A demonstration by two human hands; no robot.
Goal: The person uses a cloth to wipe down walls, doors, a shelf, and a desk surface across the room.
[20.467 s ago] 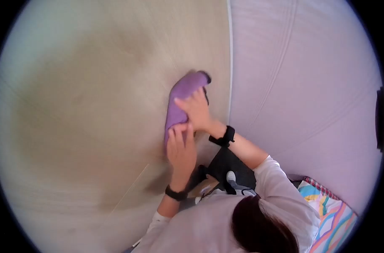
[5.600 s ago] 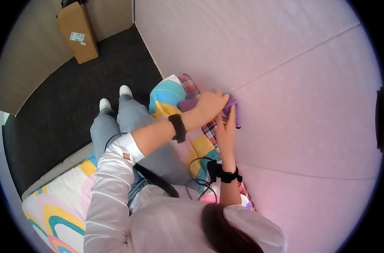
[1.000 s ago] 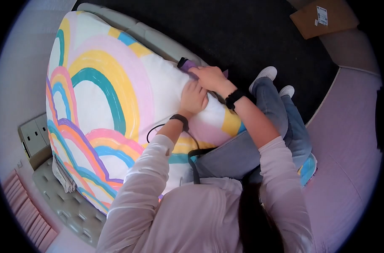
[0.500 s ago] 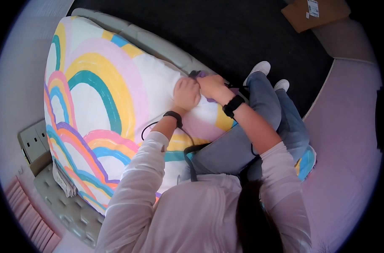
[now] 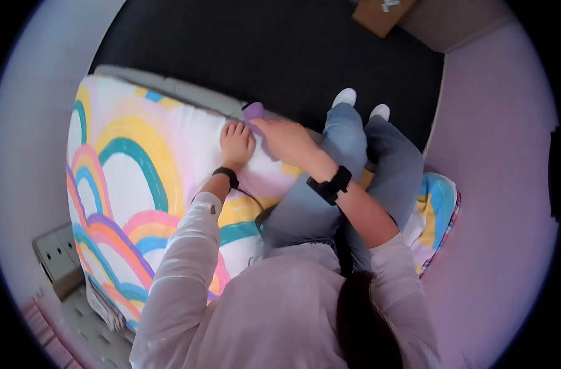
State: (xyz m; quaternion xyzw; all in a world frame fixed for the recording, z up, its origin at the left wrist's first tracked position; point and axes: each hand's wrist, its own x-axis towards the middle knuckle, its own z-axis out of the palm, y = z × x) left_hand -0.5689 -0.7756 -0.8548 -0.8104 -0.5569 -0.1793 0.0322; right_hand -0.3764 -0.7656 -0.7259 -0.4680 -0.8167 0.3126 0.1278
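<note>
A purple cloth (image 5: 254, 111) with a dark edge sticks out above my right hand at the bed's edge. My right hand (image 5: 286, 140) is closed on it and covers much of it; more purple shows below the fingers. Just to the left, my left hand (image 5: 237, 145) lies palm down on the white part of the rainbow-patterned bedspread (image 5: 200, 132), its fingers slightly apart. The two hands are close together. Each wrist wears a black band.
The grey padded bed edge (image 5: 169, 88) borders a dark floor (image 5: 243, 55). A cardboard box (image 5: 379, 17) is at the upper right, beside a panel. My legs hang over the bedside. Drawers (image 5: 59, 252) and a tufted headboard (image 5: 99, 326) are at the lower left; a pink wall (image 5: 489, 184) rises at right.
The view has shifted, so the bed sits lower in it. The purple cloth shows more above my right hand than half a second ago. My left hand still rests on the bedspread.
</note>
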